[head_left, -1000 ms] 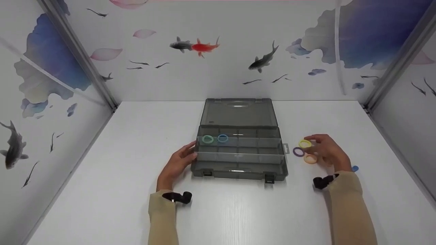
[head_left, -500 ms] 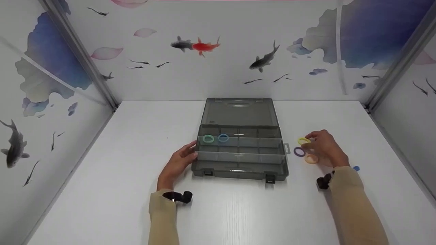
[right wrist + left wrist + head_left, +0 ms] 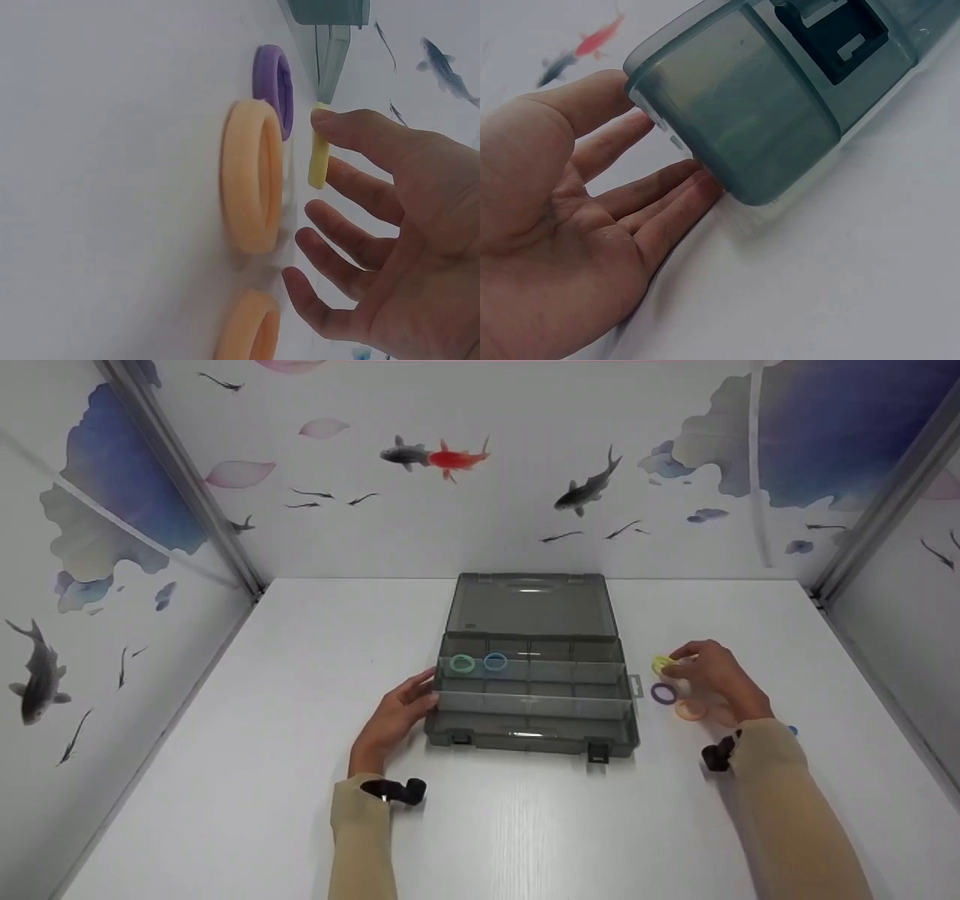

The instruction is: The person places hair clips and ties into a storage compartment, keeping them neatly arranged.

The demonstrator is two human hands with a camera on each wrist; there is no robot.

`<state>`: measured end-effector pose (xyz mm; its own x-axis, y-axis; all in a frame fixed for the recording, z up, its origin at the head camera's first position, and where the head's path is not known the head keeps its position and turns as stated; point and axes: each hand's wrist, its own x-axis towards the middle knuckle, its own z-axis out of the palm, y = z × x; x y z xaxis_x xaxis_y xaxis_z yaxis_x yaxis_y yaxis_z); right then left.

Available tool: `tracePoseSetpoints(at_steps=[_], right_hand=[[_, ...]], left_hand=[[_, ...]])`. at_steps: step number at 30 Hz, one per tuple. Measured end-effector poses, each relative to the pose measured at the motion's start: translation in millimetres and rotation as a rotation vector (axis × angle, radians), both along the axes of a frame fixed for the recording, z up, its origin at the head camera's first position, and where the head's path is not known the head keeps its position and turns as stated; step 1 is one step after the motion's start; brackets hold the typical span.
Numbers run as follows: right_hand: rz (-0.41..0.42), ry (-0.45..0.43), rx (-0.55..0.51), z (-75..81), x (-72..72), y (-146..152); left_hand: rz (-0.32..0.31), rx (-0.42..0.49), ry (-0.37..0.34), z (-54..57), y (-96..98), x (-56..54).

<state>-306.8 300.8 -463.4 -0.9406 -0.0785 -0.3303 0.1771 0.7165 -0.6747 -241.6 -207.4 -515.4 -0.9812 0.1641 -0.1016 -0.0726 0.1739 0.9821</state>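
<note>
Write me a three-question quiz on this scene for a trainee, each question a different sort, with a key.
1. Multiple choice: which colour of ring does the right hand pinch? A) purple B) yellow C) orange
2. True or false: the box has its lid closed.
3. Fill in: in the head view, the ring just to the right of the green ring in the box is ____.

Key
1. B, the yellow ring.
2. False; the lid is open.
3. Blue; it is the blue ring.
</note>
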Motion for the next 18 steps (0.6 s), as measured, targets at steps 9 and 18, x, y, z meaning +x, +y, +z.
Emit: tracePoseSetpoints(at_steps=[9, 18], right_hand=[[0.094, 0.173, 0.132, 20.4, -10.9, -17], [0.148, 0.318, 0.123, 54.7, -20.0, -51]], left_hand=[[-0.007, 0.033, -0.008, 0.2, 1.4, -1.1], [-0.018, 0.020, -0.004, 0.4, -0.6, -2.2]])
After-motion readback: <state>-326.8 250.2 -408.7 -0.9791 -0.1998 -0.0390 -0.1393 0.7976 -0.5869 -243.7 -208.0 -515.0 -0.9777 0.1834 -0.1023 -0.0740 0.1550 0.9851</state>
